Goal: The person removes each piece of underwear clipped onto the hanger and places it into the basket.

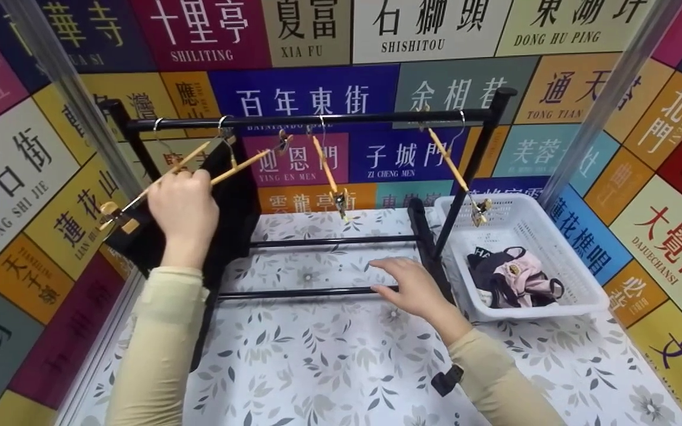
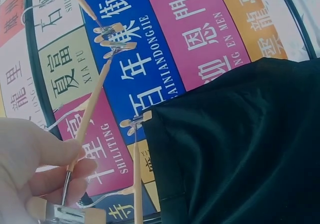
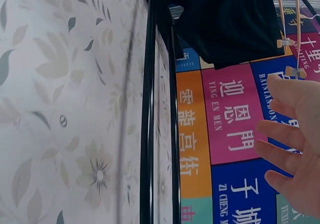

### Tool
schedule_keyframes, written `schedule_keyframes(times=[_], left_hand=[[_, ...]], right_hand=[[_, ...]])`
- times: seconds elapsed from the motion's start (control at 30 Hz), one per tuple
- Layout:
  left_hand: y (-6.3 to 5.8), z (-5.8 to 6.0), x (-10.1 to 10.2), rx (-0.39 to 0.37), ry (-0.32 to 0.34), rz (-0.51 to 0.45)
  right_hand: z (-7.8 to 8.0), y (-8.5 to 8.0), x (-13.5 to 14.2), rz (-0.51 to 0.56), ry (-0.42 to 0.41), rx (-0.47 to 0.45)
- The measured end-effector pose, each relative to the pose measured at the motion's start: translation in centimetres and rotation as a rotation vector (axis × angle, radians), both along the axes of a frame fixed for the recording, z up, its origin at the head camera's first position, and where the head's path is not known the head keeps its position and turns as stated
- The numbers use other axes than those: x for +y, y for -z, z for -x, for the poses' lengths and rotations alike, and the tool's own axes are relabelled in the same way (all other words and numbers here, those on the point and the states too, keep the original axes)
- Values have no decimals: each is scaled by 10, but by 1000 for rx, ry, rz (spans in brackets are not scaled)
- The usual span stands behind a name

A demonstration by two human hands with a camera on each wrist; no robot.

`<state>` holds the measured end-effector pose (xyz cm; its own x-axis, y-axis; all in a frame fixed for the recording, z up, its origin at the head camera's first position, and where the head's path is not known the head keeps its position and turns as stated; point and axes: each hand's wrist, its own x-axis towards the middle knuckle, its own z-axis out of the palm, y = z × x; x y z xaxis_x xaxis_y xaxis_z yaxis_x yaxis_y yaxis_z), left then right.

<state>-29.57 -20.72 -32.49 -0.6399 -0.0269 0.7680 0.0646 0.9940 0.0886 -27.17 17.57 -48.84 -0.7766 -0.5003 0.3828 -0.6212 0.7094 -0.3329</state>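
Observation:
My left hand (image 1: 182, 204) is up at the left part of a black clothes rack (image 1: 364, 120). In the left wrist view its thumb and fingers pinch the wooden bar of a clip hanger (image 2: 91, 111), whose metal clips have wooden pads. Beside it, a second clip hanger (image 2: 137, 181) bears a black garment (image 2: 235, 144), which hangs down at the rack's left end. My right hand (image 1: 415, 290) hovers over the rack's lower bars, fingers extended and apart, holding nothing. The right wrist view also shows this hand (image 3: 295, 139) with nothing between the fingers.
Two more clip hangers, one mid-rail (image 1: 324, 163) and one at the right (image 1: 447, 158), carry no clothes. A white plastic basket (image 1: 578, 296) with pink (image 1: 521, 272) and dark clothes stands right of the rack. Sign-covered walls and clear posts enclose the leaf-patterned tabletop (image 1: 317, 355).

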Motion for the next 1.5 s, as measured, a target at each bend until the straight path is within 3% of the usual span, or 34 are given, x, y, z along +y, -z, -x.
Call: schedule_keyframes(times=[0.23,0.5,0.7,0.83,0.93,1.17,1.5], left_hand=[[-2,-1,2,-3,35,12],[-8,-11,-1,-77,45,-24],[-19,-21,-7,-25,63,-61],[-27,-24,-14,1,41,-72],[-30,-28,-20,-19,1,-94],[-33,-29,-38,-170,-99,-156],[-18,-24,-70,-439,-194,-214]], right_hand=[[2,-3,-8,13,-19,-74],[5,-12,-11,49,-107,-186],[8,-18,-15,63,-176,-211],[9,-23,-17,60,-211,-230],[10,-25,-18,42,-246,-255],[13,-26,-21,31,-324,-313],[11,-16,-28,70,-361,-369]])
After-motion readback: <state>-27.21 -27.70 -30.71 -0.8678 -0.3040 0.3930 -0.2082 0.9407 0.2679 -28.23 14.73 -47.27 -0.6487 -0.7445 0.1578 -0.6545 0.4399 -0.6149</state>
